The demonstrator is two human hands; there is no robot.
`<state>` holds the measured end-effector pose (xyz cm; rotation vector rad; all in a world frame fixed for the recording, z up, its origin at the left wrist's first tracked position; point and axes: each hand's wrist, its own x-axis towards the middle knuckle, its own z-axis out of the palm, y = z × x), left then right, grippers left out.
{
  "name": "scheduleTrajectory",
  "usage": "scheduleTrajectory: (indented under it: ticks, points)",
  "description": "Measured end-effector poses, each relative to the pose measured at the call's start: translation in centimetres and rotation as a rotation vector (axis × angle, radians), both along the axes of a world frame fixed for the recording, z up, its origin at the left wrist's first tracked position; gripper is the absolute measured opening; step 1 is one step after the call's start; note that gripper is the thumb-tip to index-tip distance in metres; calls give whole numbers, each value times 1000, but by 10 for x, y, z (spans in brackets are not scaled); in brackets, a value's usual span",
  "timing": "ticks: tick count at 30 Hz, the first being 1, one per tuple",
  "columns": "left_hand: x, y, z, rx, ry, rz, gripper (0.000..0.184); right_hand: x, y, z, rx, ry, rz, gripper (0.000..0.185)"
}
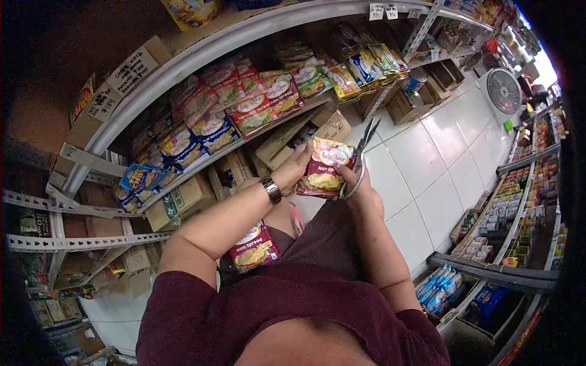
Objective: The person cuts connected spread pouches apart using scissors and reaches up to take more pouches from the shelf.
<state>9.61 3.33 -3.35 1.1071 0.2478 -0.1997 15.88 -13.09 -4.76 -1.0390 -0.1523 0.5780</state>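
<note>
My left hand (293, 170) is closed around the left edge of a ham spread pack (325, 169), held upright with its dark red label toward me. It looks thick, perhaps several packs together; I cannot tell. On the other side, my right hand (364, 194) grips scissors (367, 137) by the handles, blades pointing up and away, while its thumb presses on the pack's right edge. Another ham spread pack (254, 246) rests on my lap, partly tucked by my left forearm.
Ahead, a metal shelf (183, 183) carries sandwich spread packs (251, 113) and blue mayonnaise packs (215, 131). Cardboard boxes (183, 201) sit below it. A fan (500, 90) stands on the white tiled floor (421, 165). Shelves with cans (488, 222) line the right.
</note>
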Motion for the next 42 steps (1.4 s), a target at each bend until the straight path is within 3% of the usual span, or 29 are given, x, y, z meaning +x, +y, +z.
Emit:
scheduleTrajectory:
  ticks: [2, 3, 6, 8, 10, 15, 18, 20, 23, 28, 31, 34, 36, 38, 42]
  points:
    - [-10, -10, -2, -114, 4, 72, 79, -5, -1, 4, -76, -44, -4, 47]
    - [-19, -12, 21, -242, -12, -23, 81, -9, -2, 17, -119, -7, 4, 48]
    - [-25, -18, 24, -181, 94, 62, 84, -8, -4, 16, -90, 43, 35, 51]
    - [-31, -21, 24, -310, 130, 18, 78, -10, -5, 26, 200, 232, 156, 55]
    - [-35, -27, 27, -238, 154, 30, 74, -10, -6, 16, 192, 251, 169, 59]
    - [-38, -20, 8, -345, 315, 63, 49, -19, -10, 1, 120, 202, 108, 58]
    - [-38, -17, 4, -280, 287, 174, 48, -23, -9, 12, 57, 73, 39, 58]
    - [-40, -14, 7, -245, 240, 181, 47, -24, -12, 24, -123, -4, -5, 60]
    - [-44, -16, 14, -334, 247, 149, 49, -25, -12, 13, -170, -102, -17, 61]
    - [-42, -24, 10, -123, 53, 30, 44, -29, -1, -10, -140, -167, -59, 63]
    - [-41, -19, 8, -275, 98, 76, 42, -33, 4, -1, -212, -79, -204, 67]
    - [-41, -17, 12, -392, 108, 116, 39, -31, -3, 5, -92, -9, -170, 64]
    - [-40, -14, 16, -525, 114, 166, 35, -28, -11, -2, -160, -35, -136, 61]
    - [-39, -11, 0, -514, 156, 225, 35, -31, -20, -1, -268, 46, 182, 60]
    - [-39, -16, 11, -377, 49, 266, 37, -40, -13, 9, -126, 38, 88, 59]
